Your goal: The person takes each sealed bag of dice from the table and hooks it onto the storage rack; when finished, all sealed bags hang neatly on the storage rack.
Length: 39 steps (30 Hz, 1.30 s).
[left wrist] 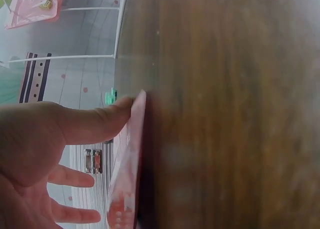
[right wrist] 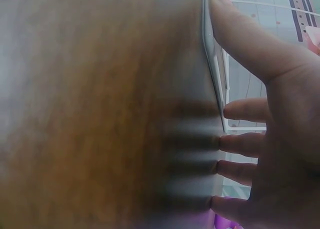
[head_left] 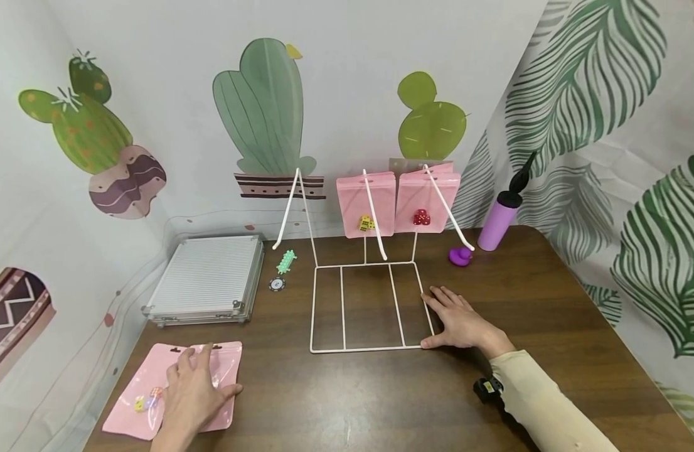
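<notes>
left fingers [head_left: 203, 356]: spread, grasping nothing, touching pink bags [head_left: 146, 373] with dice [head_left: 139, 403] inside | right fingers [head_left: 440, 300]: likewise, touching rack [head_left: 342, 307]

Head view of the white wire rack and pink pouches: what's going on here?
A person's left hand rests over pink zip pouches with dice inside, lying at the left of the wooden table. Their right hand touches the right side of the white wire rack at its base. A pouch of yellow dice hangs on the rack's middle prong and a pouch of red dice on its right prong; the left prong carries nothing.
</notes>
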{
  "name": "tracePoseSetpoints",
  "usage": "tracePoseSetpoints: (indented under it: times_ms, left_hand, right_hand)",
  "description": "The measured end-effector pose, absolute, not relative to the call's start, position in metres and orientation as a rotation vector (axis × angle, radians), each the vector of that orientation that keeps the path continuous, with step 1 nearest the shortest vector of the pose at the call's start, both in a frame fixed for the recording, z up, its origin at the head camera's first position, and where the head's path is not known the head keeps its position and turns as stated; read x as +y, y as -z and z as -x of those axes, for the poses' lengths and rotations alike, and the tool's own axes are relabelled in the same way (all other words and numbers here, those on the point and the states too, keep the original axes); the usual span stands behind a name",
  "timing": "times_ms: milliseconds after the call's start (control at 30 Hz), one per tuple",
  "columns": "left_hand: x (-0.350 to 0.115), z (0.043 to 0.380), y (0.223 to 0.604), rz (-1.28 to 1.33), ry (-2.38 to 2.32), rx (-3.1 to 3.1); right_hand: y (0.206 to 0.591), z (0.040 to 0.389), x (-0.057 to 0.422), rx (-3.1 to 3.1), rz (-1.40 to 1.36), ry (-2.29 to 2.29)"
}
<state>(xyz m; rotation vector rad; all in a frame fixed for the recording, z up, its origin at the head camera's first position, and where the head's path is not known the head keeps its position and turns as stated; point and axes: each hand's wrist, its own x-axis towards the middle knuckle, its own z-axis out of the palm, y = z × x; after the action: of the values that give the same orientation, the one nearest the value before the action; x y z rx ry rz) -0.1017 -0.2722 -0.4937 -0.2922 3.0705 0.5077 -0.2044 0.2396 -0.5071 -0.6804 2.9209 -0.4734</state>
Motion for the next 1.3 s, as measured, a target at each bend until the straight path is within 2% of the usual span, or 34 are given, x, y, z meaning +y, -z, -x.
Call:
tracePoseSetpoints:
  times_ms: [500,833,1300]
  left_hand:
    - [-0.274,0.099,0.497,0.291,-0.602,3.213]
    - [-0.271,0.095,0.489,0.386,-0.641,3.082]
    - [-0.271,0.090,0.487,0.383,-0.737,3.083]
  right_hand:
    - [0.508,0.205,0.239,2.913,0.675,0.500]
    - [0.507,0.205,0.239,2.921,0.685,0.502]
    - [0.508,0.204,0.241,2.911,0.678,0.499]
